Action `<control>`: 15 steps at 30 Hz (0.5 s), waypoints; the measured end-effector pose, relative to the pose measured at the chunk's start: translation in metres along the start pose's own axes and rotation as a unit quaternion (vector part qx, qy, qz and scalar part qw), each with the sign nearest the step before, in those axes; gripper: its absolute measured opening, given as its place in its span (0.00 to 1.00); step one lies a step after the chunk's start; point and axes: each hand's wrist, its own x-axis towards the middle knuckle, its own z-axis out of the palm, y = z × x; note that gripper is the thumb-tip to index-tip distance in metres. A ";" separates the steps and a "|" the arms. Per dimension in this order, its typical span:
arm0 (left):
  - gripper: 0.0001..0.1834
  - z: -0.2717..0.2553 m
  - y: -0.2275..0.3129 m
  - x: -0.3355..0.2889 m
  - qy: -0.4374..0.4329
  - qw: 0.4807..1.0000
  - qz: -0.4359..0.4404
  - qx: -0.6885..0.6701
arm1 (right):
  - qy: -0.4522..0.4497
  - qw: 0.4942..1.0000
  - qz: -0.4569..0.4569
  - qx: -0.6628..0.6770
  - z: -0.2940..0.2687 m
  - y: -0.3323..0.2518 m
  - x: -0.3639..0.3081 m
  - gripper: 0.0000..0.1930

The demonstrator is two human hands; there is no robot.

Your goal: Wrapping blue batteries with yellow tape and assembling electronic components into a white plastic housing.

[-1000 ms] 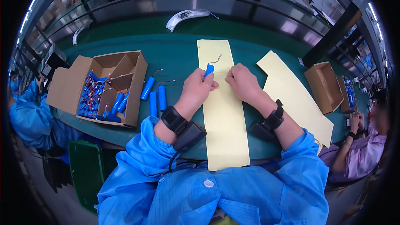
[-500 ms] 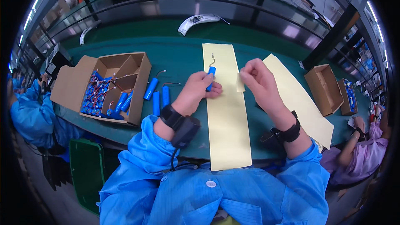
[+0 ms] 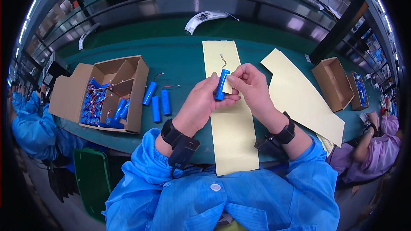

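Observation:
Between the thumb and fingers of my left hand (image 3: pixel 198 103) is a blue cylindrical battery (image 3: pixel 221 86), tilted slightly, its thin wire and small white connector (image 3: pixel 221 55) extending from the far end. My right hand (image 3: pixel 255 90) pinches a small pale-yellow piece (image 3: pixel 227 89), which lies along the battery's right side; whether it sticks there I cannot tell. Both hands are above a long pale-yellow sheet (image 3: pixel 233 143) that runs from the far part of the bench to my front. Several loose blue batteries (image 3: pixel 156 108) with leads lie left of my left hand.
At left, an opened divided cardboard box (image 3: pixel 136 92) holds many wired batteries. More yellow sheets (image 3: pixel 299 90) lie at right, near another cardboard box (image 3: pixel 332 83) and a small box of blue parts (image 3: pixel 358 92). A curved white part (image 3: pixel 204 18) sits at the back. Co-workers sit on both sides.
My right hand has moved left, bringing the small yellow piece from above the sheet to the battery's side. My left hand has shifted slightly right, still holding the battery.

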 end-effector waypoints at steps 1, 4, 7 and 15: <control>0.23 0.000 0.000 0.000 -0.001 1.000 -0.001 -0.001 | -0.002 1.000 -0.011 -0.007 0.000 0.001 0.000 0.08; 0.22 0.001 0.000 0.000 -0.009 1.000 0.006 0.000 | 0.017 1.000 -0.010 -0.024 0.004 0.001 -0.001 0.08; 0.18 0.004 -0.005 0.000 0.014 0.995 0.012 0.099 | 0.042 0.998 -0.026 -0.040 0.008 0.005 -0.002 0.09; 0.14 0.001 -0.015 0.002 0.103 0.938 0.157 0.292 | 0.149 0.802 -0.305 -0.491 -0.007 -0.018 0.000 0.27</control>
